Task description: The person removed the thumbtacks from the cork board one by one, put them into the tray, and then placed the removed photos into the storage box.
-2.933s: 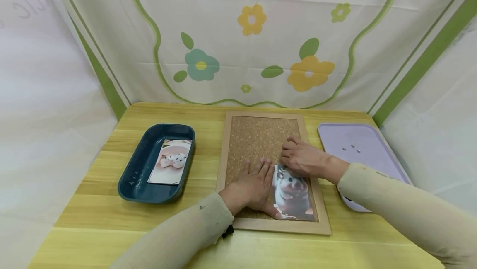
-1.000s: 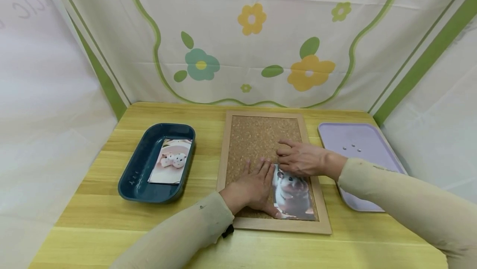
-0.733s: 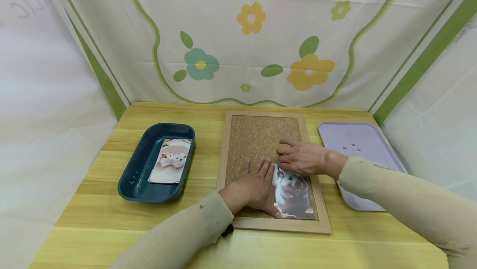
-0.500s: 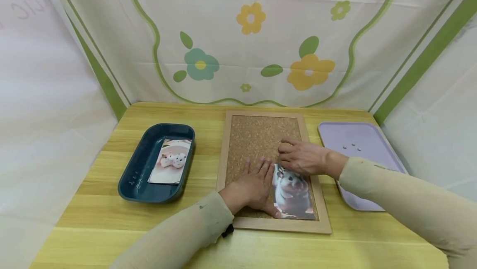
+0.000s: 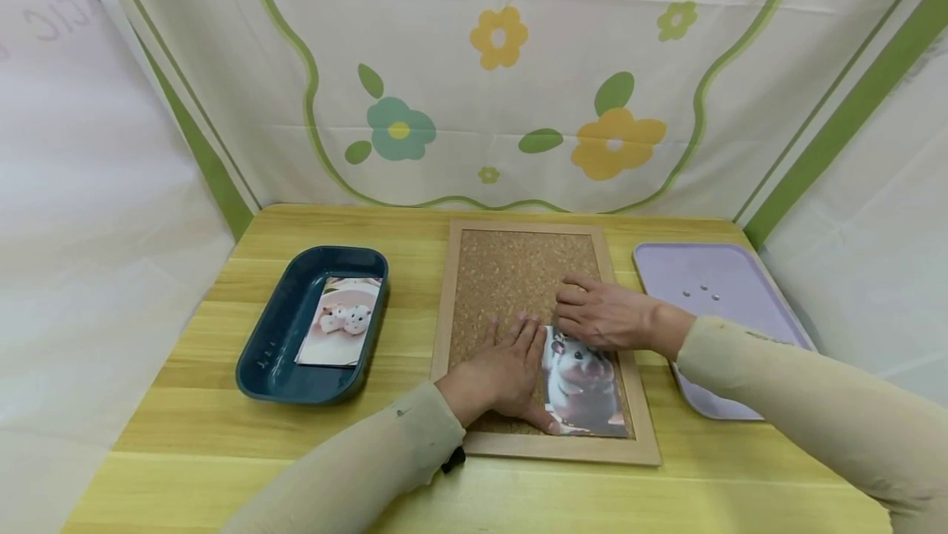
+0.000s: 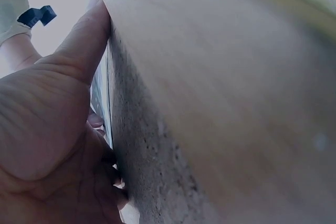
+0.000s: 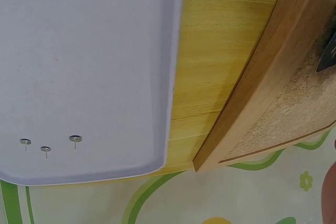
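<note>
A photo of a grey-and-white hamster lies in the near right corner of a wood-framed cork board. My left hand rests flat on the cork beside it, fingers straight, thumb tip at the photo's lower left edge. In the left wrist view the palm and extended thumb show against the board. My right hand has curled fingers bunched at the photo's top edge; what lies under its fingertips is hidden. The right wrist view catches only the dark corner of the photo and part of a finger.
A lilac tray at the right holds three metal thumbtacks. On the left, a dark teal bin contains a photo of two white-and-pink animal figures. All stand on a yellow wooden table before a flower-printed cloth backdrop.
Over the last three seconds my right hand shifts slightly left, then a touch back right, staying at the photo's top edge. The left hand, photo and board keep their places.
</note>
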Tool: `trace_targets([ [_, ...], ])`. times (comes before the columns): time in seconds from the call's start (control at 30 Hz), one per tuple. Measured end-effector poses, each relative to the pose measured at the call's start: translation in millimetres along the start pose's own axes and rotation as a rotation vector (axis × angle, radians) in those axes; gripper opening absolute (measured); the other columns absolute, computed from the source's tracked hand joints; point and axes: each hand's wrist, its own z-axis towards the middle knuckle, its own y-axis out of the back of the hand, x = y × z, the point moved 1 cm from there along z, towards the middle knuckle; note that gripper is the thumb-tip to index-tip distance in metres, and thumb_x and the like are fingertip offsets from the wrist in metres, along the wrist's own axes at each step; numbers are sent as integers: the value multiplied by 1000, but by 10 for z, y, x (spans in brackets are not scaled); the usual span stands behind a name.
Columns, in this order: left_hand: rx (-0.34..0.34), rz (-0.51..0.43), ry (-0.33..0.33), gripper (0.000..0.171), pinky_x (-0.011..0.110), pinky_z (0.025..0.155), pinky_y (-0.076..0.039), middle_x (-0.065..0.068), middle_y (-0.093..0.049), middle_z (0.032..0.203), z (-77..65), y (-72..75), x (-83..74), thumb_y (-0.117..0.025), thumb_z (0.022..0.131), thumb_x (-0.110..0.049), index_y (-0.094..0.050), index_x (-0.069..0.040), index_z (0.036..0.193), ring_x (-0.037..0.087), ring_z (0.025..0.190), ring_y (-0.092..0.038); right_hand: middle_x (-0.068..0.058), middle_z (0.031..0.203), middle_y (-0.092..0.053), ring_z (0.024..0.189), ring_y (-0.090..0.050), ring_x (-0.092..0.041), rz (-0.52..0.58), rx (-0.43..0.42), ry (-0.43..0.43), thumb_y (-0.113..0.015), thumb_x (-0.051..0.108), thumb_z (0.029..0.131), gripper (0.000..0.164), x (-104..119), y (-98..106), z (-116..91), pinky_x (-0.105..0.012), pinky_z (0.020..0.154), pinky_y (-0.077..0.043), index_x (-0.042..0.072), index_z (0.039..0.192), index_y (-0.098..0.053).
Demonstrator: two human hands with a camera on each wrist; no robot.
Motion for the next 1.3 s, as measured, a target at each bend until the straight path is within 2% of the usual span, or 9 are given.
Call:
trace_targets([
  [0.57, -2, -5, 0, 140, 61, 131, -4, 10, 7, 178, 0, 1, -1, -59, 76, -94, 1, -9, 171, 28, 165, 8, -6, 112, -65, 114, -58, -26, -32, 38, -15, -48, 30, 106, 27, 1, 0, -9, -52, 115, -44, 11, 118, -64],
  [1.3, -8, -17, -1, 140, 60, 131, -4, 11, 7, 178, 5, -7, -1, -61, 76, -93, 0, -9, 171, 28, 165, 8, -7, 106, -65, 107, -59, -26, -8, -20, -23, -52, 31, 105, 26, -3, -36, 5, -52, 111, -47, 9, 110, -65],
])
